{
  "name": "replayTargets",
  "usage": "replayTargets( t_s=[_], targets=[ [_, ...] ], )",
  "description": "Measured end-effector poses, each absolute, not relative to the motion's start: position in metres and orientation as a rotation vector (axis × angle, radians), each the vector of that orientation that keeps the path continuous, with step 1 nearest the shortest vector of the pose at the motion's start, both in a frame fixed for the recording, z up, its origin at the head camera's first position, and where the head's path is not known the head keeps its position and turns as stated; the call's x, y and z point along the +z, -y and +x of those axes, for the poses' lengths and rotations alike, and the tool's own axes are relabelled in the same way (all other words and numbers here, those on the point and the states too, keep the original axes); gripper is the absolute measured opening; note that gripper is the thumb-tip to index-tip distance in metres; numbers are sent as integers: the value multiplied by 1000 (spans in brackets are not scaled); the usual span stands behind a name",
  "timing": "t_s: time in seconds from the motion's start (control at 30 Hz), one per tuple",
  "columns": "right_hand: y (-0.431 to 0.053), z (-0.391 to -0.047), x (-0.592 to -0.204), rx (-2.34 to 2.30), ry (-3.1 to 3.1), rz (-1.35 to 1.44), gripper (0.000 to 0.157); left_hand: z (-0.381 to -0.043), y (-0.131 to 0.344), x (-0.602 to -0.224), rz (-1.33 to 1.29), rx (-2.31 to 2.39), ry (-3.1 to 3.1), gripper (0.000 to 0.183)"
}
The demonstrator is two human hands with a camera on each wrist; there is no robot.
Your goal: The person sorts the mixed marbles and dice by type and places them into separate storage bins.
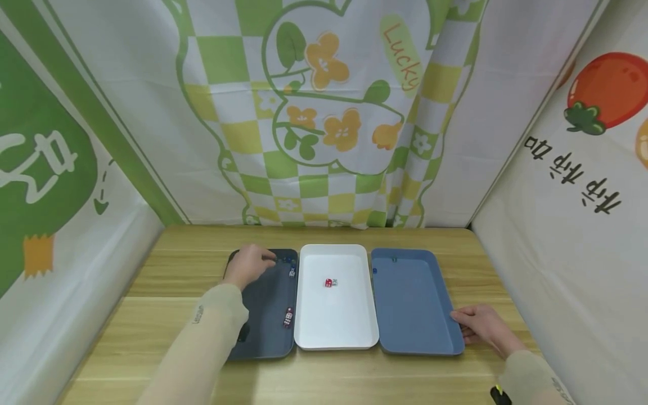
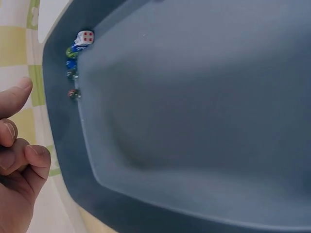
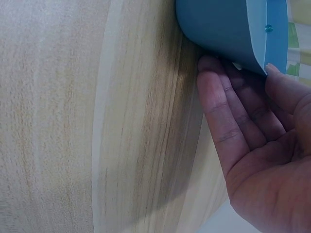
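Two bare hands here: the left hand (image 1: 250,267) is over the far end of a dark slate rectangular plastic-looking tray (image 1: 268,304), one digit straightish and the rest loosely bent, nothing visible in its grasp. Guessing it's up there because that's where the marbles are. The right hand (image 1: 483,325) pinches a blue rectangular plastic-looking tray (image 1: 415,304) near its closest right corner, thumb at the rim, fingers against the outside, probably just to steady it.

Just beside the left hand, small round coloured glass marbles (image 2: 71,63) line the dark tray's far wall, next to a white cube die with red pips (image 2: 85,38). Makes sense, the wall would stop them rolling. Some red-and-white cube dice (image 1: 288,318) lie along that tray's right wall.

Next over, a white rectangular plastic-looking tray (image 1: 336,320) has a red cube die (image 1: 328,283) beside a pale little piece (image 1: 335,282) I can't make out. The blue one has a green glass marble (image 1: 394,260) near its far wall and a blue marble (image 1: 374,271) by its left wall. Everything's side by side on a wood-grain table (image 1: 344,377), I'd say for easy reach.
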State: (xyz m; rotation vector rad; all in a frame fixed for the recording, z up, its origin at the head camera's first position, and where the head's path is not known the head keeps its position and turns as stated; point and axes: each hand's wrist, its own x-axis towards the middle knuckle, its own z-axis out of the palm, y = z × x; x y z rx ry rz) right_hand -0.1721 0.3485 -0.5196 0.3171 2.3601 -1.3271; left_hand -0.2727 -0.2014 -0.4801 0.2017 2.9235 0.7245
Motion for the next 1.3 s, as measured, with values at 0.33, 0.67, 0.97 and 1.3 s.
replayTargets(
  t_s=[0.33,0.67,0.97,1.3],
  targets=[
    [-348,-171,-519,-1322,-2369,325,45,-272,189,-508,188,781,-2912,23],
    [-346,-170,-518,-1337,-2368,316,45,-273,175,-526,154,778,-2912,22],
    [-346,-171,-518,-1345,-2354,328,46,-273,168,-537,117,734,-2931,24],
    [-345,-170,-518,-1341,-2369,316,45,-272,163,-539,73,730,-2934,21]
  ],
)
